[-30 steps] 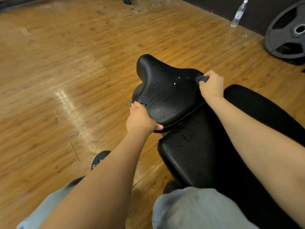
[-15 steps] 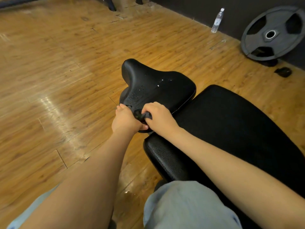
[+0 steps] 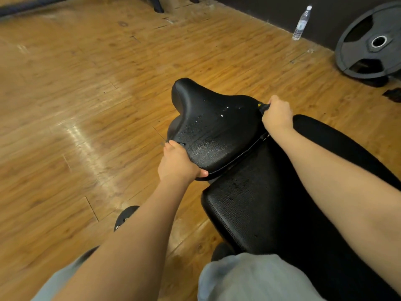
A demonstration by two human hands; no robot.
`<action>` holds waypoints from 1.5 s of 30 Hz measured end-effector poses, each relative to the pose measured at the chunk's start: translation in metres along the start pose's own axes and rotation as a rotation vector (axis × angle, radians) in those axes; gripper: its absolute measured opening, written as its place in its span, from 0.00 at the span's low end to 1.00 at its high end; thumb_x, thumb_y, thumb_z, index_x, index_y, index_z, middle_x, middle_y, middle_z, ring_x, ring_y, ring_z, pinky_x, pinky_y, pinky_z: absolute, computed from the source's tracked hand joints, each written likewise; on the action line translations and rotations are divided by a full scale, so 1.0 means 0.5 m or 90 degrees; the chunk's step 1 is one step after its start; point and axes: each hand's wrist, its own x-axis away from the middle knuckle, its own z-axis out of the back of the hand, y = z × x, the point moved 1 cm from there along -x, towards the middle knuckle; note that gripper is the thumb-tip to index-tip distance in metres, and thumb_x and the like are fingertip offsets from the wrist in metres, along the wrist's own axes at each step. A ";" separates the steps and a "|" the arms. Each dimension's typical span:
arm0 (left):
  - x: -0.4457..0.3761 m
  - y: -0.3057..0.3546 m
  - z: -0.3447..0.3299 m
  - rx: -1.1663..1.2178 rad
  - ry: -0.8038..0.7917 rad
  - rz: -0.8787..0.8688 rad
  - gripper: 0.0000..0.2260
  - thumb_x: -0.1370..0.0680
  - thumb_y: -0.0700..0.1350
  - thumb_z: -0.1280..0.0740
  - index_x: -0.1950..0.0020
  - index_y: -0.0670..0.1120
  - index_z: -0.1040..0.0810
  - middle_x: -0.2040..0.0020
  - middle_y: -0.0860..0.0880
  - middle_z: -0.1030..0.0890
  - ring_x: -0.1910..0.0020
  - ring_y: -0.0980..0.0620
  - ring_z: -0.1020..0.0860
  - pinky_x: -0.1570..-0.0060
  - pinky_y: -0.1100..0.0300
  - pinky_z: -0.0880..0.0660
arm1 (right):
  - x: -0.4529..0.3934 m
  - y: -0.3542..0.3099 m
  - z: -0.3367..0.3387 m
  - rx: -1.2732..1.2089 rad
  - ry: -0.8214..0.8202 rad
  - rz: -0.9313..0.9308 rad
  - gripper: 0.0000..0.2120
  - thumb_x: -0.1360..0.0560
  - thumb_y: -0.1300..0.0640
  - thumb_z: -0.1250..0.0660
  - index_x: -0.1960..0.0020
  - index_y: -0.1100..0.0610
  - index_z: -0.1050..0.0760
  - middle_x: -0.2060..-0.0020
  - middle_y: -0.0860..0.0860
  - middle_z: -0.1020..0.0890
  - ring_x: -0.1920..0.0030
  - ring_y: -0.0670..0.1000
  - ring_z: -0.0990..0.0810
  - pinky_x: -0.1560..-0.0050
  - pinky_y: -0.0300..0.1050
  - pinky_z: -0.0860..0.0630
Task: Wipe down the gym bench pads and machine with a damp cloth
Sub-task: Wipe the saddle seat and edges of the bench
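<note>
The right hand (image 3: pixel 277 115) is curled into a fist round a dark cloth (image 3: pixel 263 107), of which only a bunched corner with a small yellow fleck shows past the knuckles. It presses that cloth against the far right edge of the seat pad (image 3: pixel 213 124). The left hand (image 3: pixel 179 164) grips the pad's near left rim, thumb hooked under the lower edge and fingers wrapped over the side.

The seat pad is black, saddle-shaped, broad at the near end and narrowing to a raised, rounded nose that points away. Its cover is a pebbled, leather-like vinyl; scattered water droplets bead on the upper surface and catch the light, and a piped seam runs along the near rim. Just below and touching or nearly touching it lies the long bench pad (image 3: pixel 271 211), black as well, with the same grained skin, rounded corners and a few damp specks near its top end.

Pale grey trouser legs (image 3: pixel 249 276) fill the bottom of the view, one on each side of the bench. The floor (image 3: pixel 86 105) is glossy wood-look plank, warm orange-brown, with a streak of glare. Well apart, at the dark wall, a clear plastic water bottle (image 3: pixel 301 23) stands upright, and a black round weight plate (image 3: pixel 373 40) with cut-out grips and a metal-ringed hole leans there.
</note>
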 end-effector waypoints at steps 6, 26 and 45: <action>0.006 0.007 0.005 -0.001 -0.014 0.005 0.59 0.37 0.55 0.21 0.23 0.37 0.59 0.22 0.42 0.52 0.23 0.46 0.48 0.30 0.50 0.37 | 0.083 -0.019 0.020 -0.046 0.018 0.054 0.07 0.25 0.66 0.39 0.48 0.66 0.27 0.52 0.64 0.22 0.51 0.64 0.23 0.58 0.50 0.28; 0.008 -0.005 0.001 0.003 -0.019 -0.022 0.59 0.35 0.57 0.22 0.24 0.37 0.62 0.22 0.42 0.58 0.23 0.47 0.58 0.28 0.53 0.43 | 0.225 -0.204 -0.041 -0.190 -0.157 0.491 0.08 0.29 0.68 0.37 0.53 0.63 0.22 0.55 0.56 0.20 0.50 0.54 0.25 0.50 0.44 0.31; 0.011 0.011 0.011 -0.008 -0.033 -0.009 0.59 0.37 0.54 0.21 0.24 0.36 0.60 0.22 0.40 0.55 0.23 0.46 0.55 0.28 0.54 0.44 | 0.124 -0.171 -0.035 -0.195 -0.037 0.226 0.09 0.28 0.66 0.39 0.53 0.61 0.21 0.55 0.60 0.18 0.51 0.60 0.21 0.51 0.49 0.24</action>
